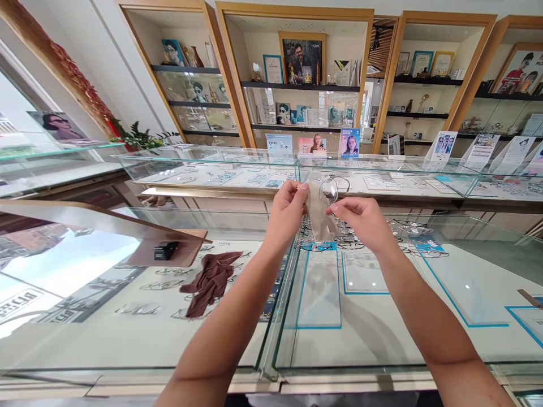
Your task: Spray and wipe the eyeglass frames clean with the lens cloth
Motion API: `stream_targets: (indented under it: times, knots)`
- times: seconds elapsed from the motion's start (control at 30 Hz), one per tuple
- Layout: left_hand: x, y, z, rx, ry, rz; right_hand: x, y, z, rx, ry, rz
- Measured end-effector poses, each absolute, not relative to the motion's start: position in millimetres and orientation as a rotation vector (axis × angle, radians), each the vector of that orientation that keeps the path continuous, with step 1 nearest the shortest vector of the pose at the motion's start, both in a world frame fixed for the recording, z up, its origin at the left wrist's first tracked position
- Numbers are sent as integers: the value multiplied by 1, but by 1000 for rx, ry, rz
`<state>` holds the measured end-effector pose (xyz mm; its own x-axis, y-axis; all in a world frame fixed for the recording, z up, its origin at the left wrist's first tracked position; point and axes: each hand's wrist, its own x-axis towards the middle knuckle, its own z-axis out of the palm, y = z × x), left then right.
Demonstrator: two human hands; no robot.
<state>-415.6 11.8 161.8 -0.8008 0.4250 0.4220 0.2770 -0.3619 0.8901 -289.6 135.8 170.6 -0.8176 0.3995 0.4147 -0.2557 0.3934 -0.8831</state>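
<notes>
Both of my hands are raised above the glass display counter, near the middle of the view. My left hand [291, 204] pinches a pale beige cloth [316, 215] that hangs down between the hands. Between finger and thumb, my right hand [358, 219] holds a pair of thin-framed eyeglasses [328, 190]. One round lens stands upright beside the cloth, and a dark temple arm sticks out to the upper right. The cloth and my fingers hide part of the glasses.
A brown cloth [211, 282] lies on the left counter, near a mirror with a wooden frame [169, 240]. Rows of eyeglasses [352, 240] sit in the glass case [360, 350] below my hands. Another glass case [237, 161] and wooden shelves [235, 73] stand behind.
</notes>
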Motion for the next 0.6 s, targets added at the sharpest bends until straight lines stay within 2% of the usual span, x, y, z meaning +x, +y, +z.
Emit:
stream_targets:
  times: [0.37, 0.6]
  knots:
    - [-415, 9, 159, 1178, 1640, 2267, -294, 131, 164, -86, -2129, 1246]
    - [-410, 10, 156, 1352, 1723, 2255, -295, 132, 166, -25, -2126, 1330]
